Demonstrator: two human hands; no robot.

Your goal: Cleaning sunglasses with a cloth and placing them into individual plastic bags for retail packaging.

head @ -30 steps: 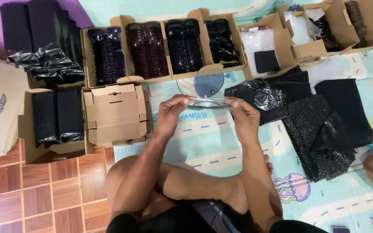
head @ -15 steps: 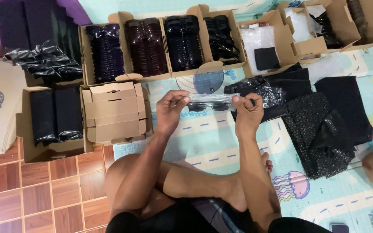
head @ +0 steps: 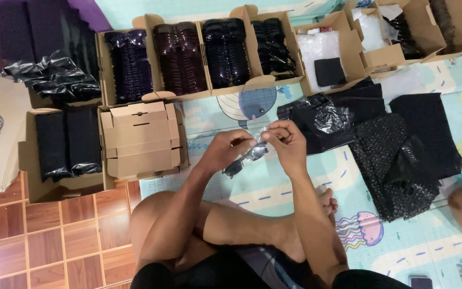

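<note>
You are pinching a clear plastic sleeve (head: 253, 152) holding dark sunglasses (head: 235, 167) between your left hand (head: 226, 149) and right hand (head: 287, 140); folded cardboard boxes (head: 140, 138) are lying just beside your left hand.

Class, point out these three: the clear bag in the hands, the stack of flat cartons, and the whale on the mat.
Clear bag (head: 248, 155), head view, its middle between the hands.
Flat cartons (head: 141, 136), head view, top carton.
Whale (head: 252, 104), head view, its body.

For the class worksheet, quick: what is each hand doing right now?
Left hand: closed, pinching the clear plastic sleeve with dark sunglasses.
Right hand: closed, pinching the same sleeve's top edge.
</note>
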